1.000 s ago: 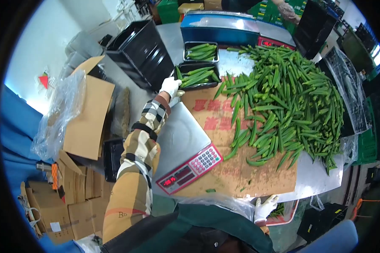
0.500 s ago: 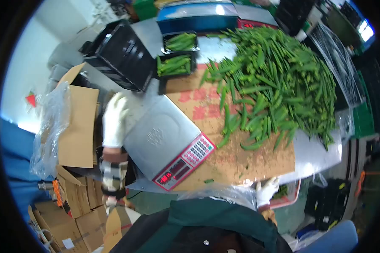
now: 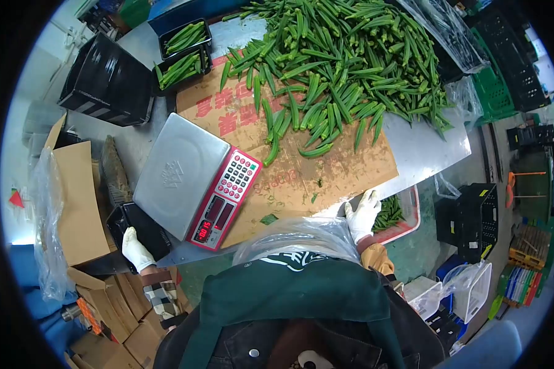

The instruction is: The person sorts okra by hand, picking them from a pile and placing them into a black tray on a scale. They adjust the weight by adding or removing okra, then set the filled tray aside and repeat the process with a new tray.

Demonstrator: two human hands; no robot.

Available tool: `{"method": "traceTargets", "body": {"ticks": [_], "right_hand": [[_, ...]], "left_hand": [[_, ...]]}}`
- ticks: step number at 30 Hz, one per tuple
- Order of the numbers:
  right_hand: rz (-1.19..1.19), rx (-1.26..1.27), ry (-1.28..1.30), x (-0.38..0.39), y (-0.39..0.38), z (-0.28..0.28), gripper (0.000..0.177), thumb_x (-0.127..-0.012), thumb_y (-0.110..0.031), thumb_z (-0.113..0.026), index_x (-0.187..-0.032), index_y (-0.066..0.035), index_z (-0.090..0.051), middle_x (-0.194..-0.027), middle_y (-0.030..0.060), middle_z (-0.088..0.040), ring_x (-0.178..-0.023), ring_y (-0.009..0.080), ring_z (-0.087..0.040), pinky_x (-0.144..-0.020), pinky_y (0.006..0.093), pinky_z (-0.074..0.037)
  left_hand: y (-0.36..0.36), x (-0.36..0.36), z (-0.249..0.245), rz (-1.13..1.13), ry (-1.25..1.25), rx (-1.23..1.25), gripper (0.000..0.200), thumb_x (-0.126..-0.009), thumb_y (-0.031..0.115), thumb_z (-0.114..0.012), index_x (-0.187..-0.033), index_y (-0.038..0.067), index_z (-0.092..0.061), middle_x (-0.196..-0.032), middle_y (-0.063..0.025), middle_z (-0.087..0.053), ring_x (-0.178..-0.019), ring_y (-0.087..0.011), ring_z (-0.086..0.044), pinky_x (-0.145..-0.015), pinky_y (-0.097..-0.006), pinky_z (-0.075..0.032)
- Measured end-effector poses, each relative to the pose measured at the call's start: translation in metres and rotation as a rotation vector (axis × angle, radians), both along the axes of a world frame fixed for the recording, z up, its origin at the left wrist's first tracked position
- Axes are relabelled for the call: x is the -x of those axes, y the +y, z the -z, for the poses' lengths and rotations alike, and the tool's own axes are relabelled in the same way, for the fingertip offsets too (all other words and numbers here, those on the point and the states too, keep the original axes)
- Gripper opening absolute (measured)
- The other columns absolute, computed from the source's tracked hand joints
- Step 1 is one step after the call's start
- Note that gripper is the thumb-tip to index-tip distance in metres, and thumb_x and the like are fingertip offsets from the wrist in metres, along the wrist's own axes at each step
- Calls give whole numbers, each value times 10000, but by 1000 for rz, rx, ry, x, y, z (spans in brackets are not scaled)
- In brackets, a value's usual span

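My left hand (image 3: 136,249), in a white glove, grips the edge of a black tray (image 3: 143,232) left of the scale. The scale (image 3: 181,175) has a steel plate and a red keypad side with a lit display. My right hand (image 3: 363,215), also gloved, lies at the table's front edge on the cardboard sheet's corner, fingers apart and nothing in them. A large heap of okra (image 3: 351,55) covers the back of the cardboard (image 3: 332,175). Two black trays of okra (image 3: 184,37) sit at the back left.
Stacked black trays (image 3: 108,83) stand at the back left. An open cardboard box (image 3: 77,197) with plastic film is at the left. Below my right hand is a basket (image 3: 409,221) holding okra. Black crates (image 3: 468,221) stand on the floor at the right.
My left hand has moved from beside the scale's far left down toward its near left and now holds a black tray. The view has shifted, and my right hand remains at the table edge.
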State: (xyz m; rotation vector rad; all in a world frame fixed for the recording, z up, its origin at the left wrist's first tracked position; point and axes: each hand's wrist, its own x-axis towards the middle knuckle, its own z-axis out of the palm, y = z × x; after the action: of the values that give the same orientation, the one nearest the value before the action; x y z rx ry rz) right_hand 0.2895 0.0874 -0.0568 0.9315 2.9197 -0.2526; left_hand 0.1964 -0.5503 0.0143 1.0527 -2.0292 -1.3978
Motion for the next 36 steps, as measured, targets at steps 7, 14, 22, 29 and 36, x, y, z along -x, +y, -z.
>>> {"method": "traceTargets", "body": {"ticks": [7,14,22,29,36], "right_hand": [[-68,-23,133,23,-7,-51,804,-782,-282,-801,-1455,-23,-446,-1499,269,-388,-1378,442,-353,-1129,533,-330],[-535,260,541,123,-27,-40,504,-789,-146,-745,-1276,-87,-631,-1193,125,-629,-1163,340,-544,-983,463,-441],[-516,187,283,155,-31,-24,308,-775,-226,-766,-1055,-125,-686,-963,98,-616,-990,316,-557,-833,439,-443],[-316,214,-188,30,113,-102,347,-739,-240,-818,-1018,-52,-733,-805,116,-696,-771,311,-674,-712,429,-536],[-167,636,331,124,88,-88,434,-888,-268,-754,-1250,-44,-671,-1059,141,-731,-978,289,-702,-880,373,-553]], "left_hand": [[75,18,-83,-11,258,545,285,-988,144,-656,-1205,-36,-694,-1147,-125,-720,-1028,-193,-650,-975,-325,-492],[192,52,-88,848,-123,751,347,-907,97,-706,-1253,81,-690,-1100,-109,-699,-1034,-271,-627,-960,-371,-482],[320,104,-119,1012,13,465,390,-901,104,-733,-1285,83,-677,-1193,-125,-673,-1117,-265,-611,-1024,-368,-467],[382,193,-83,1160,-11,247,411,-977,156,-663,-1349,-9,-603,-1324,-114,-650,-1226,-176,-602,-1067,-307,-451],[485,246,-6,1419,-219,394,295,-908,299,-694,-1069,53,-726,-1045,-104,-736,-946,-255,-700,-859,-366,-537]]}}
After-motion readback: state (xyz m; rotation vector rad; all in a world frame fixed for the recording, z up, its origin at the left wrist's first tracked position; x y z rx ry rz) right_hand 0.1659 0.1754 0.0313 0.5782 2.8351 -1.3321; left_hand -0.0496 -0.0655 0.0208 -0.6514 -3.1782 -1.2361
